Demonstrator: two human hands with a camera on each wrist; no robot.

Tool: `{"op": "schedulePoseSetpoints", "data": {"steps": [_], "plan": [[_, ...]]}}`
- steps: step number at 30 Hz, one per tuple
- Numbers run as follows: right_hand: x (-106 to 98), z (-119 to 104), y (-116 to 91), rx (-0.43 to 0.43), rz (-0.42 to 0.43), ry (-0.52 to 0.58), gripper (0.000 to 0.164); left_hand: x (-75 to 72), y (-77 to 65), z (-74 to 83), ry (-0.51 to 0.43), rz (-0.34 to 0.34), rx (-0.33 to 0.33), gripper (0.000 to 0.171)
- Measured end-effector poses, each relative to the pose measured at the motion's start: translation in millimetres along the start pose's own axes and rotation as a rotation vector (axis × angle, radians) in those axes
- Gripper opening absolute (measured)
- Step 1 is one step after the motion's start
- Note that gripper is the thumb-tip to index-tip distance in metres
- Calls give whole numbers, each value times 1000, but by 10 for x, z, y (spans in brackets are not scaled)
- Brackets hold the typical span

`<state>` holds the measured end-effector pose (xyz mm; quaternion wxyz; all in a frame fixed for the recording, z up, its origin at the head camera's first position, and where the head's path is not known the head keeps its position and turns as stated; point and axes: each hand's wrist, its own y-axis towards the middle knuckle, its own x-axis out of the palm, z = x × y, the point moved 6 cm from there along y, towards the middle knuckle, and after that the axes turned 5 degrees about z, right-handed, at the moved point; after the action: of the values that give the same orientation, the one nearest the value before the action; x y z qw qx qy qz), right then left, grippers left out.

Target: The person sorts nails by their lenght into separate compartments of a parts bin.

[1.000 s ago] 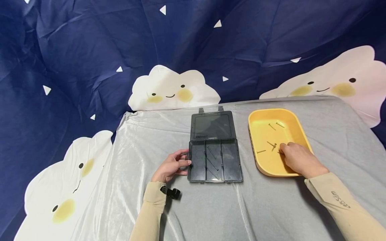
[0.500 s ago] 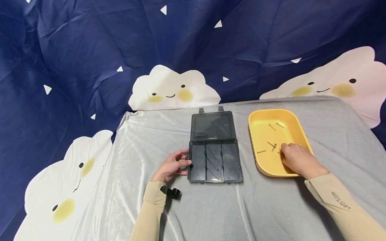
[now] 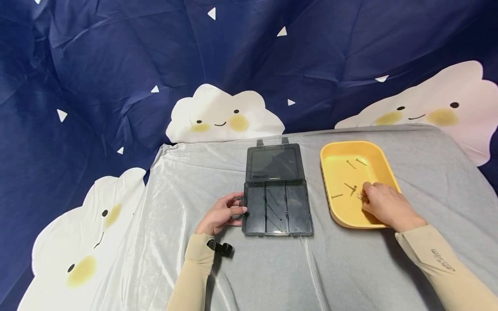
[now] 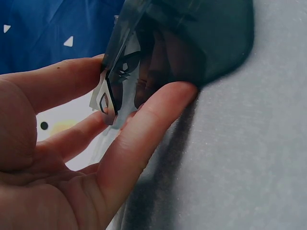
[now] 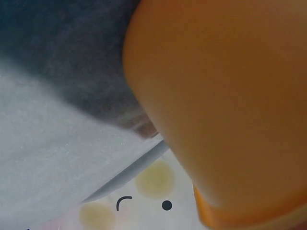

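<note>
Gripping, left: left hand [image 3: 219, 214] holds the near-left edge of the open case between thumb and fingers; in the left wrist view the thumb [image 4: 156, 117] lies along the dark plastic, index fingertip at the edge.
Pinching, right: right hand [image 3: 383, 205] reaches over the near-right part of the yellow tray, fingers curled, a screw [image 3: 361, 197] showing at the fingertips; its far end is hidden by the hand. Right wrist view gives mostly tray wall, hiding the grip.
Case: translucent black plastic organizer case [image 3: 254, 216], flat on the cloth, left of the tray; lid [image 3: 274, 163] folded back, two latch tabs [image 3: 285, 140] pointing away from the person.
Middle compartment: three screws [image 3: 274, 212], slanted, one below another, between two lengthwise dividers [image 3: 266, 222].
Tray: yellow, rounded corners [image 3: 337, 175]. Two screws [image 3: 361, 162] side by side toward the far end; a small cluster [image 3: 349, 186] near the centre, just beside the right hand; one screw [image 3: 337, 196] by the left wall.
Cloth: grey, velvety, creased [image 3: 268, 268].
Sleeves: beige [image 3: 441, 259], lettering on the right; black strap [image 3: 219, 248] at the left wrist.
Backdrop: navy fabric [image 3: 128, 39], smiling white clouds [image 3: 221, 110], white triangles.
</note>
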<state>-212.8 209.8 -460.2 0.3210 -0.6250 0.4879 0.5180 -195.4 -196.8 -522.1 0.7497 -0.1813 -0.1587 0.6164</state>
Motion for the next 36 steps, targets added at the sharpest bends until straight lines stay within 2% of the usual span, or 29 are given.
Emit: {"op": "schedulePoseSetpoints", "data": {"steps": [4, 14, 30, 36], "plan": [[-37, 17, -2, 50, -29, 46, 16, 8, -12, 3, 4, 1, 3, 65], [-153, -10, 1, 84, -27, 85, 14, -3, -6, -11, -10, 28, -6, 63], [-422, -226, -19, -20, 158, 144, 13, 7, -5, -4, 1, 13, 15, 64], [-495, -288, -17, -35, 190, 159, 13, 6, -12, -1, -9, 23, 1, 63]]}}
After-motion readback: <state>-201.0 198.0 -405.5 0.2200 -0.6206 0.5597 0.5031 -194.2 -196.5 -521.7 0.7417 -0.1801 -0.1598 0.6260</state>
